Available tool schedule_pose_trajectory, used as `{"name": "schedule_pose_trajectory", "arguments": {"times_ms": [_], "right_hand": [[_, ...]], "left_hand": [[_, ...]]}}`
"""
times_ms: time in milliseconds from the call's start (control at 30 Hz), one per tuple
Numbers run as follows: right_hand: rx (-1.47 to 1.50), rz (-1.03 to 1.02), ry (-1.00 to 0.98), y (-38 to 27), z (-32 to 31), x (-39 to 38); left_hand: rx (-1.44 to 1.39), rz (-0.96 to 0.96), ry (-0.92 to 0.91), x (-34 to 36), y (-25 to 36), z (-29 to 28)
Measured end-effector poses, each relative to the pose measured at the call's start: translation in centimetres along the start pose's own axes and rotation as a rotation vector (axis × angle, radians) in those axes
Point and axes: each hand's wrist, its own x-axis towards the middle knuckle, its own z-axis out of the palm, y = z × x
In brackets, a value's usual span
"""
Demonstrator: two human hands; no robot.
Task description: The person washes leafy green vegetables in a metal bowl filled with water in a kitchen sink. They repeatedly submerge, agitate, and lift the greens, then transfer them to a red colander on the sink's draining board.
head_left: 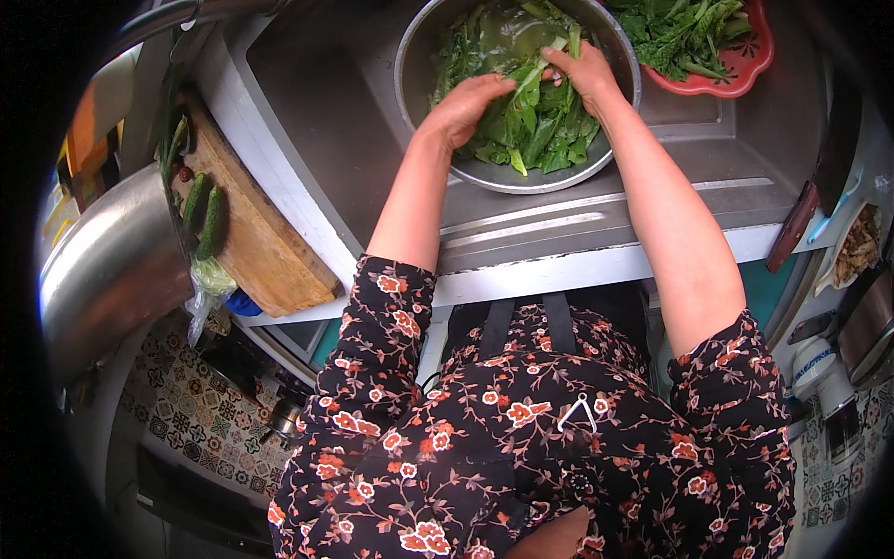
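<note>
A large metal basin (407, 102) of water and leafy greens (535, 140) sits in the steel sink (326, 140). My left hand (470, 112) is over its left side, fingers curled and thumb on a pale green leaf stem. Higher on the right, my right hand (585, 76) grips the same bunch of greens, thumb across the stalks. Some fingertips of both hands are hidden among the leaves. A red scalloped bowl (745, 70) with more greens stands beside the basin at the upper right.
On the left, a wooden board (270, 261) holds several cucumbers (209, 214) and a plastic bag (209, 279), beside a large steel vessel (112, 270). A wooden-handled knife (792, 228) lies on the sink's right edge, near a dish of brown food (857, 238).
</note>
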Motion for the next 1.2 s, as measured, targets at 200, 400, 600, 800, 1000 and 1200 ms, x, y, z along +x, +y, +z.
{"name": "schedule_pose_trajectory", "arguments": {"times_ms": [200, 400, 600, 800, 1000, 1200], "right_hand": [[-0.046, -0.013, 0.090, 0.4, 0.9, -0.4], [-0.222, 0.047, 0.173, 2.5, -0.6, 1.5], [-0.077, 0.034, -0.070, 0.9, 1.2, -0.7], [0.022, 0.216, 0.106, 0.3, 0.6, -0.5], [-0.208, 0.171, -0.015, 0.2, 0.4, 0.0], [-0.651, 0.058, -0.104, 1.5, -1.2, 0.5]], "left_hand": [[0.267, 0.061, 0.122, 2.3, -3.1, 1.0], [0.368, 0.072, 0.068, 1.5, -3.0, 2.6], [0.183, 0.143, 0.238, 3.5, -5.2, 2.1], [0.477, 0.155, -0.065, 1.2, -2.3, 1.8], [0.833, 0.436, 0.701, 3.2, -1.2, 0.0], [1.107, 0.359, 0.889, 5.0, -1.3, 0.9]]}}
